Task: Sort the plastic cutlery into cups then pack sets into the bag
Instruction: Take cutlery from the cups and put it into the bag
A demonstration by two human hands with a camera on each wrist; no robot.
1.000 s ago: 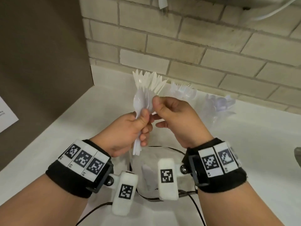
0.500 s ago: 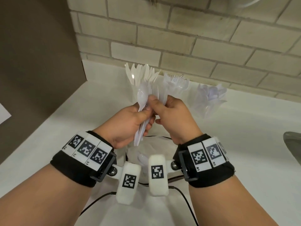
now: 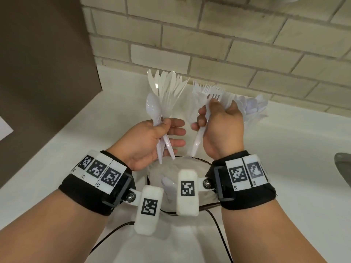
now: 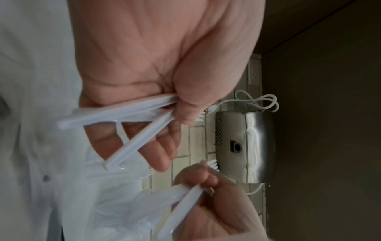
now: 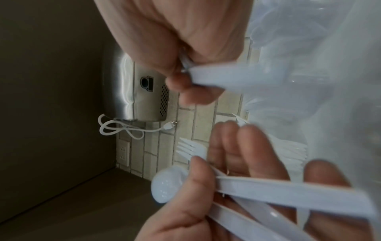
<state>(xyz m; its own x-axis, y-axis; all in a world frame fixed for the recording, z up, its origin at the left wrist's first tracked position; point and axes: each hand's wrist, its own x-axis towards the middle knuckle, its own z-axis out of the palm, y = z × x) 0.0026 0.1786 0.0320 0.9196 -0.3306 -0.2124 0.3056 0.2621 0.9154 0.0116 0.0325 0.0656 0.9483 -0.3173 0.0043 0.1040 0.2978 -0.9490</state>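
Note:
My left hand (image 3: 167,130) grips a small bundle of white plastic cutlery by the handles, with a spoon (image 3: 152,106) sticking up from it. In the right wrist view the spoon (image 5: 164,185) and fork tines (image 5: 187,148) show above its thumb. My right hand (image 3: 209,114) pinches a single white fork (image 3: 198,139), tines up, a short way right of the bundle. Below both hands lies the clear bag (image 3: 191,166) with a spoon (image 3: 168,184) inside. Against the wall stand clear cups of knives (image 3: 171,86), forks (image 3: 204,90) and spoons (image 3: 252,105).
The white counter (image 3: 284,168) meets a brick wall (image 3: 209,44) at the back and a brown panel (image 3: 47,63) on the left. A black cable (image 3: 218,224) runs under my wrists. A grey object (image 3: 343,168) shows at the right edge. A steel wall unit (image 4: 243,146) hangs above.
My hands were together at the bundle. The right hand has since drawn a fork out and moved right, so the hands are apart.

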